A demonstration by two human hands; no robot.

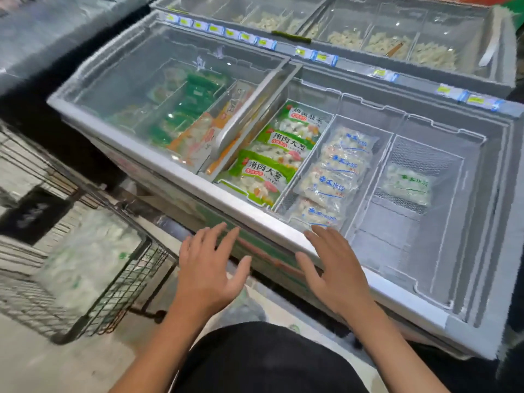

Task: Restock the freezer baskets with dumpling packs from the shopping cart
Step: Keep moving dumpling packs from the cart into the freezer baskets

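Clear plastic packs of dumplings (85, 259) lay heaped in the wire shopping cart (119, 285), low and to the left of the freezer (255, 219), and that was the relation I judged the next move to turn on: the stock sat to the left of both hands, below the level of the freezer rim. My left hand (208, 268) was the nearer one, hovering just off the cart's right edge, fingers spread wide and holding nothing. My right hand (333, 268) was equally splayed and empty, its fingertips at the freezer's front rim beside the basket of blue-lettered packs (337, 171), well apart from the cart. The heap was blurred, so I could not tell any one pack's long axis. The packs already in the baskets ran with their long sides across each basket. The rightmost basket (465, 194) held a single green-lettered pack (408, 184), so I reckoned the left hand should swing down and left to fetch, then carry rightward across the rim.
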